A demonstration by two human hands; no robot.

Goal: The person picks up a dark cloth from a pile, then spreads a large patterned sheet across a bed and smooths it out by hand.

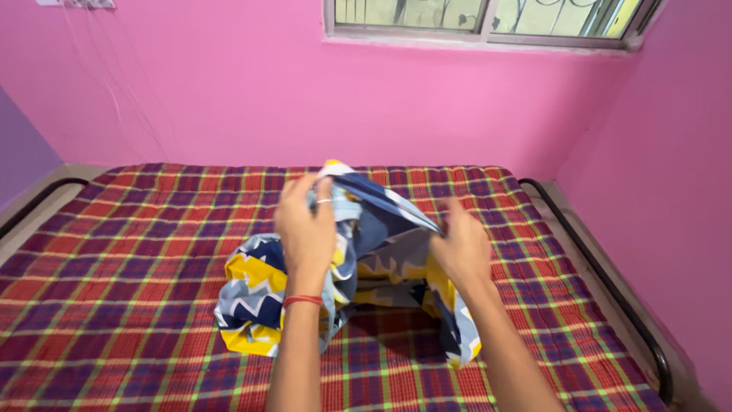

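Above the middle of the bed with its red, purple and green plaid cover (114,290), both hands grip a soft, crumpled cloth printed with navy, yellow, grey and white zigzags (381,252). The left hand (306,229) clenches its bunched top edge; the right hand (460,246) pinches the opposite edge, folds sagging between onto the bed.

A pink room with a big bed.

The walls (229,84) are bright pink. A window (488,19) sits up high and lets in light. The bed (114,305) has a red checked cover and a black rail (610,290).
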